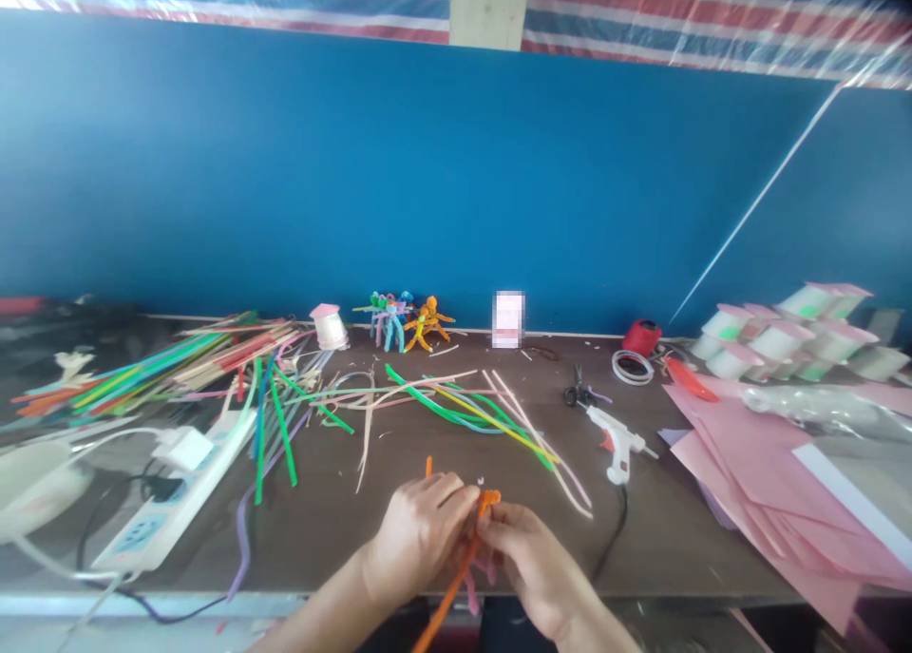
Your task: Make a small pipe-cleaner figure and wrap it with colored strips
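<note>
At the table's front edge my left hand [427,525] is closed round an orange pipe cleaner [450,591], whose long end hangs down toward me. A short orange end pokes up behind the knuckles. My right hand [531,563] pinches the same orange piece close to its folded top, almost touching the left fingers. Below the fingers a bit of pink pipe cleaner [471,594] shows; how it joins the orange one is hidden. Loose green, yellow and pink pipe cleaners [491,420] lie just beyond my hands.
A white glue gun [617,444] and black scissors [579,387] lie to the right, before pink sheets [762,463] and stacked paper cups [769,344]. Left are a power strip [178,491] and a pipe cleaner bundle [163,368]. Small pipe cleaner figures [427,325] stand at the back.
</note>
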Motion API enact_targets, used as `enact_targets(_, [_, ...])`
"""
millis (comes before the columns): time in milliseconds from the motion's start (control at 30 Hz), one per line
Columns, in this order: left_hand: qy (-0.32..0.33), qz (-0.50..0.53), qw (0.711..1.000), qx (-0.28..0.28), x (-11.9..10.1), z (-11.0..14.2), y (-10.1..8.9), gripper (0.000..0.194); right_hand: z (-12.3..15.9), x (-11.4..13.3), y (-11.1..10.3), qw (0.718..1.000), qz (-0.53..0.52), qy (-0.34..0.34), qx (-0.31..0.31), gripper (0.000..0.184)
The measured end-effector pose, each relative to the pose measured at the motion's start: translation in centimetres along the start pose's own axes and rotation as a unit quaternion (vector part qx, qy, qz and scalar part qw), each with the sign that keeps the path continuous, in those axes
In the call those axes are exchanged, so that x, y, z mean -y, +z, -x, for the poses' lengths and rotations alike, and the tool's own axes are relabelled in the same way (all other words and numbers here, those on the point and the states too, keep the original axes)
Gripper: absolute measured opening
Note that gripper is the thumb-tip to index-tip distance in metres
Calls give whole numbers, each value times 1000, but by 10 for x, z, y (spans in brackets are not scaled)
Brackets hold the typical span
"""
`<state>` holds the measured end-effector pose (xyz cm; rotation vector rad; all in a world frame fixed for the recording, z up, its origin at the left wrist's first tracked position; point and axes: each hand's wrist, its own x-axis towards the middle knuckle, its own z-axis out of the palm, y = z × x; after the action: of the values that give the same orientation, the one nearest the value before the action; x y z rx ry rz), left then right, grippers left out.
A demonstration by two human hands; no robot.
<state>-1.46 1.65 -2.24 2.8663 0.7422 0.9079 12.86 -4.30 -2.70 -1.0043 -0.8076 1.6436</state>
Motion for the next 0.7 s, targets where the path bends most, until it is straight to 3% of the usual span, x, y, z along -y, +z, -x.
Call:
enact_targets(167, [21, -12, 1000, -11, 0, 0, -4, 22, 5, 9, 3, 998, -8, 39, 42, 32])
enact_targets(333, [22, -7, 1000, -10, 2, 0, -10, 26, 6, 12, -2, 997, -17, 65, 41, 29])
enact_targets(467, [38, 13, 999, 8, 4, 4, -12, 24, 6, 18, -4, 995, 40, 88, 25, 33])
enact_targets(600, [-51, 128, 990, 17, 0, 5, -10, 21, 5, 22, -2, 991, 89, 103, 11, 27])
enact_targets(700, [-136, 236, 961, 38, -4, 1, -9, 19, 6, 22, -2, 993, 71, 99, 8, 19])
